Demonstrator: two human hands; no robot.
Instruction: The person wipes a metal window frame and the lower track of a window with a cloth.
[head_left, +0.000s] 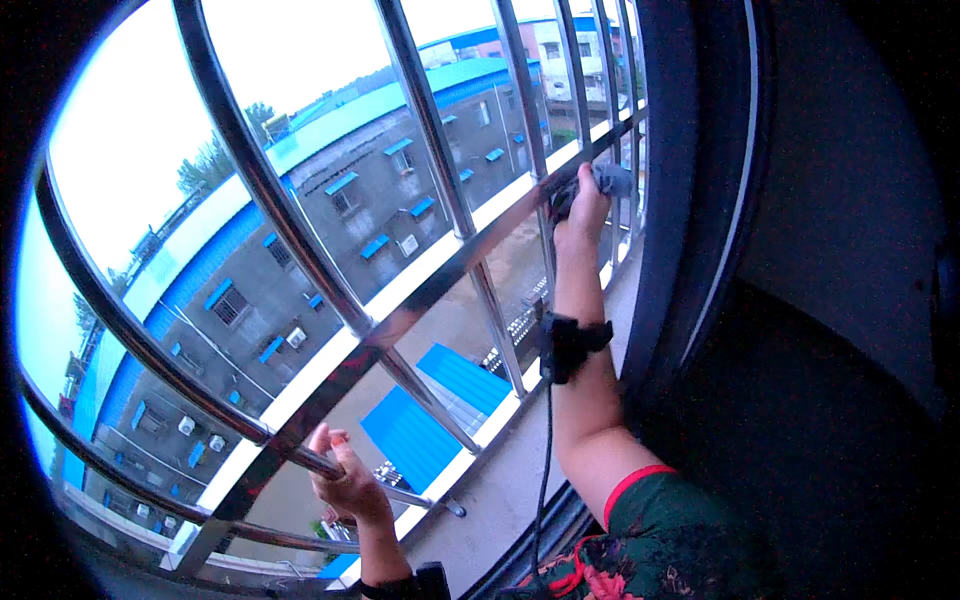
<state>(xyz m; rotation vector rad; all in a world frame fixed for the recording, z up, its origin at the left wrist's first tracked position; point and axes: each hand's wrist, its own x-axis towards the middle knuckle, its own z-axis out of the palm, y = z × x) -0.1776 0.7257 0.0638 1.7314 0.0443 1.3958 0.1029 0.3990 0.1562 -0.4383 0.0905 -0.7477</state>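
Note:
My right hand (585, 206) is stretched out to the far part of a metal window grille. It holds a grey cloth (613, 181) against the grille's flat horizontal rail (420, 289). Part of the cloth is hidden by the fingers. Lower down and nearer, my left hand (351, 484) is curled around an upright round metal bar (315, 459), just below the same rail. Some of its fingers pass behind the bar. Both wrists wear black straps, and the right one carries a small dark device (570, 346) with a cable (546, 457).
A pale window sill (495, 457) runs under the grille, with a short metal stub (454, 508) on it. The dark window frame (675, 187) stands to the right. Outside, well below, are blue sheet roofs (416, 435) and a grey building (360, 202).

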